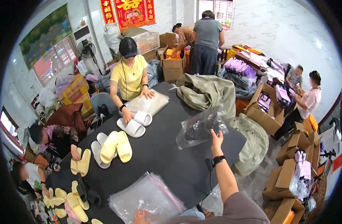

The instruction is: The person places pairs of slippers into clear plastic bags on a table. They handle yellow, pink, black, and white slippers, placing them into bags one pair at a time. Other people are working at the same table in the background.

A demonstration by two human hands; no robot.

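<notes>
My right hand [216, 142], with a dark band on its wrist, reaches to the right side of the black table [171, 149]. Its fingers close on the near edge of a clear plastic bag [187, 136] with something black inside, perhaps slippers. At the lower edge my left hand [141, 217], partly cut off, rests with fingers apart on a stack of clear plastic bags [150, 198]. Pale yellow slippers [124, 146] overlap light grey slippers [100, 153] left of the table's middle. Black slippers [89, 192] lie nearer, at the left edge.
Across the table, a co-worker in yellow touches white slippers [133, 127] and a bag stack [148, 102]. Two people sit at the left by more yellow slippers [80, 162]. A green-grey sack [208, 91] covers the far right edge. Cardboard boxes [266, 108] and other workers are beyond.
</notes>
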